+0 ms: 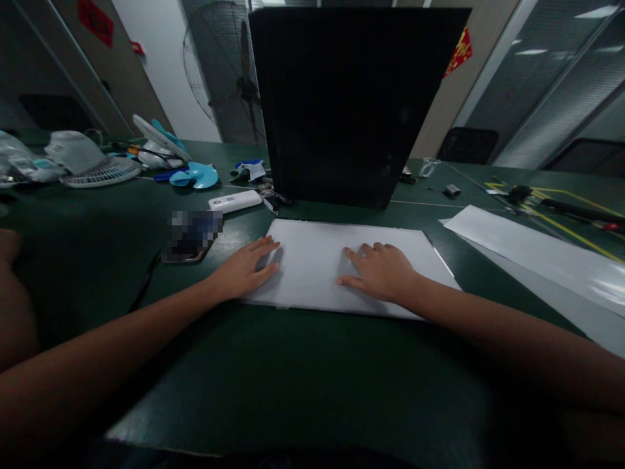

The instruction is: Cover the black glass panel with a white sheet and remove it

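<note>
A white flat sheet (pixel 312 260) lies on the dark green table (pixel 273 378) in front of me. My left hand (pixel 244 270) rests flat on the sheet's left edge, fingers stretched out. On the right half of the sheet my right hand (pixel 378 270) lies palm down with fingers slightly spread. Neither hand holds anything. A tall black panel (pixel 351 104) stands upright just behind the sheet.
A phone (pixel 190 238) and a white power bank (pixel 235 200) lie left of the sheet. Fan parts, white grilles (pixel 100 172) and blue blades (pixel 195 176), sit at the back left. Another white sheet (pixel 541 257) and yellow-cabled tools (pixel 561 205) are on the right.
</note>
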The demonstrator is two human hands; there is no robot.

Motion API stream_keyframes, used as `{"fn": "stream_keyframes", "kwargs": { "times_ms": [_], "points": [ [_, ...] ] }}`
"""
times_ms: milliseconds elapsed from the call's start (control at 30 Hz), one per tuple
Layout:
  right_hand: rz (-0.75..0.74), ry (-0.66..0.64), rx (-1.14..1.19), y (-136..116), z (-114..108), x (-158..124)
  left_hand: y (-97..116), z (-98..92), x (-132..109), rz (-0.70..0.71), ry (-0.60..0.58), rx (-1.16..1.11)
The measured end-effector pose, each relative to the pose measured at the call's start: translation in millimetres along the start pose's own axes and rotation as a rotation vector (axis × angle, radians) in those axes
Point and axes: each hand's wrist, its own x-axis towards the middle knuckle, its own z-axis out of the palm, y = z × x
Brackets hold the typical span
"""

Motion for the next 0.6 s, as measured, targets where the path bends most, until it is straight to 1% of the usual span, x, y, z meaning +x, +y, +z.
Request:
{"fn": "stream_keyframes", "kwargs": {
  "times_ms": [67, 133, 200, 233, 300, 367, 433, 533, 600],
  "points": [
    [-0.021, -0.011, 0.028, 1, -4, -1, 0, 0.2, 0, 0.01, -0.003, 0.011],
    [-0.033, -0.032, 0.091, 9, -9, 2, 1, -0.4, 0, 0.011, -0.005, 0.014],
    [0.015, -0.045, 0.151, 29, -12, 11, 2, -1.8, 0, -0.002, -0.006, 0.01],
    [0.064, -0.046, 0.169, 44, -12, 17, 3, -2.7, 0, -0.016, -0.005, 0.005],
    [0.199, -0.034, 0.166, 83, -7, 30, 5, -4.6, 0, -0.048, -0.005, -0.005],
    [0.321, 0.0, 0.14, 132, 5, 42, 6, -5.9, 0, -0.071, -0.004, -0.024],
    [0.46, -0.014, 0.139, 184, 20, 46, 6, -6.2, 1, -0.09, 0.0, -0.046],
    [0.593, -0.015, 0.133, 251, 45, 35, 5, -5.2, 3, -0.117, 0.018, -0.065],
    [0.673, -0.009, 0.116, 282, 62, 22, 4, -3.9, 4, -0.117, 0.028, -0.076]
  ]
}}
